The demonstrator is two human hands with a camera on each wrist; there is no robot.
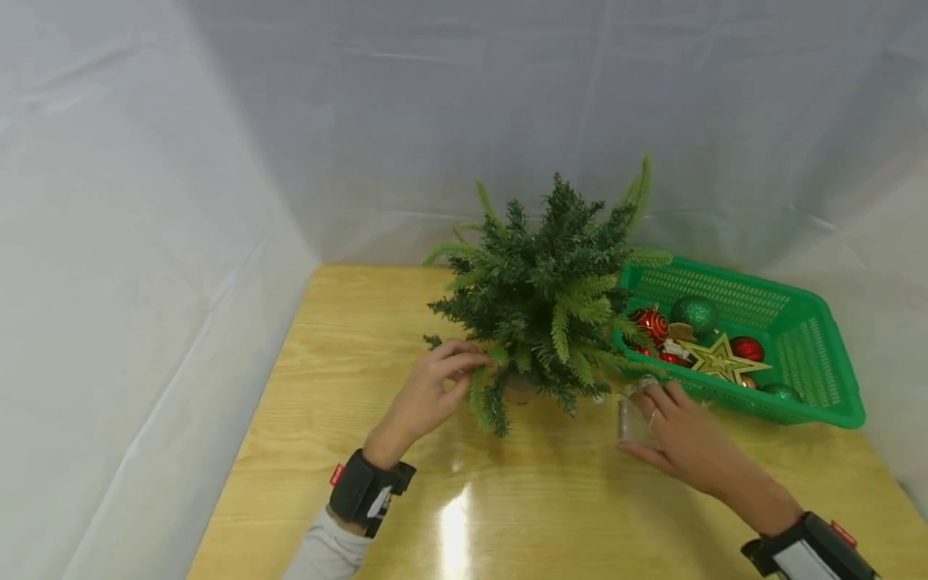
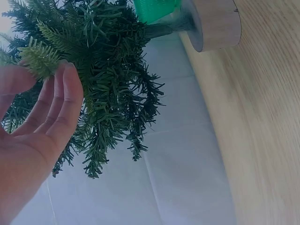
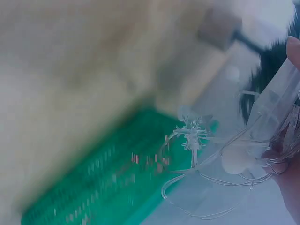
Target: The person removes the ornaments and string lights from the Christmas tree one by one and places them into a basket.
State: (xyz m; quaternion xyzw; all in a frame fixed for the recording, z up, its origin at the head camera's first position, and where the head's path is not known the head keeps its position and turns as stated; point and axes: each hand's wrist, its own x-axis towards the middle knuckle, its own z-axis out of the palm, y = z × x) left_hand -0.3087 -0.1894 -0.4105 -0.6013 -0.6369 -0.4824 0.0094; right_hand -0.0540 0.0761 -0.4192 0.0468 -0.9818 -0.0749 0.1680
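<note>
A small artificial Christmas tree [image 1: 536, 282] with dark and light green branches stands on the table. At its left side, my left hand [image 1: 435, 387] pinches a light green branch tip [image 2: 41, 57] between thumb and fingers. Right of the tree, my right hand [image 1: 677, 435] grips a clear battery box [image 3: 274, 96] together with a bundle of fairy lights on thin, clear wire. Loops of the wire hang from the fingers, and a clear snowflake-shaped light [image 3: 193, 132] dangles on them. The tree's round wooden base [image 2: 218, 23] shows in the left wrist view.
A green plastic basket [image 1: 834, 362] sits right of the tree, close beyond my right hand. It holds red and green baubles, among them a glittery green bauble [image 1: 694, 314], and a gold star [image 1: 721, 358]. White cloth [image 1: 435, 105] hangs behind the wooden table [image 1: 348, 322].
</note>
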